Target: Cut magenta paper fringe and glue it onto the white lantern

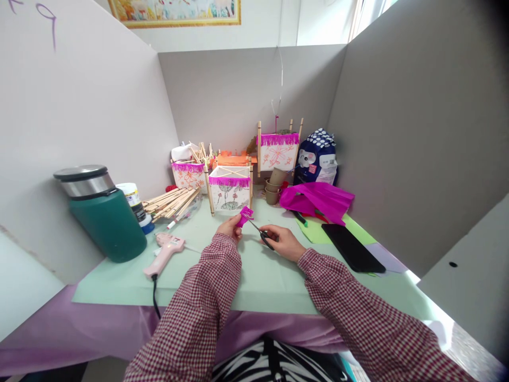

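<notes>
My left hand [229, 228] pinches a small folded piece of magenta fringed paper [244, 216] just above the pale green mat [262, 276]. My right hand [284, 241] grips black-handled scissors [262, 234], whose blades point up and left into the paper's edge. Both hands are closed and sit near the middle of the mat, in front of a white paper lantern with magenta fringe [229, 191]. Both sleeves are red-and-white checked.
A pink glue gun [165, 252] lies at left beside a green kettle [101, 212] and a paint bottle [135, 204]. Bamboo sticks [173, 202], more lanterns [277, 148], paper cups [274, 185], magenta crepe paper [318, 199], a blue spotted bag [318, 156] and a black phone [352, 246] surround the mat. Grey partitions enclose the desk.
</notes>
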A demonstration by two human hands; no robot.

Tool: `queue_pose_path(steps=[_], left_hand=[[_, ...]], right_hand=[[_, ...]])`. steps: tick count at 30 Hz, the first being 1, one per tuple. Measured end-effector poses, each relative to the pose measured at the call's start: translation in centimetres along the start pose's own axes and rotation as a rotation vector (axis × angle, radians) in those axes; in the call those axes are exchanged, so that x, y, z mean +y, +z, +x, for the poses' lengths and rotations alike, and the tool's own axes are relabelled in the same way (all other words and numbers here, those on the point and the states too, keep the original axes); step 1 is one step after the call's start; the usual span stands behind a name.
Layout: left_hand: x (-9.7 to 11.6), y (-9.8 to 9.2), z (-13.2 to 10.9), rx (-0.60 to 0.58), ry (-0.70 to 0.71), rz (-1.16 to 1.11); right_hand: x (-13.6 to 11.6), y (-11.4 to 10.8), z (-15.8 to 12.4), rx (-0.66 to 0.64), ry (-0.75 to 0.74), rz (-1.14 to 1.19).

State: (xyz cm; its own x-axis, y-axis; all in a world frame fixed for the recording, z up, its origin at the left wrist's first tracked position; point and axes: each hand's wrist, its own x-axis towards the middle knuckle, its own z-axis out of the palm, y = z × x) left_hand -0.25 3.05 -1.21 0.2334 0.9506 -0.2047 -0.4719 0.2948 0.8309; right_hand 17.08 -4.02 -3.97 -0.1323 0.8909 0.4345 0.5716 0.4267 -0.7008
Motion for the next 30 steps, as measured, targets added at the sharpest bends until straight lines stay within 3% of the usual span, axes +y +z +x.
queue_pose_path(steps=[15, 30], left_hand=[[-0.1, -0.2, 0.1, -0.013, -0.001, -0.005], [0.1, -0.5, 0.7, 0.06, 0.044, -0.108]], right_hand=[[0.3, 0.0, 0.1, 0.011, -0.016, -0.033], [-0.7, -0.4, -0.2, 0.001, 0.024, -0.043]])
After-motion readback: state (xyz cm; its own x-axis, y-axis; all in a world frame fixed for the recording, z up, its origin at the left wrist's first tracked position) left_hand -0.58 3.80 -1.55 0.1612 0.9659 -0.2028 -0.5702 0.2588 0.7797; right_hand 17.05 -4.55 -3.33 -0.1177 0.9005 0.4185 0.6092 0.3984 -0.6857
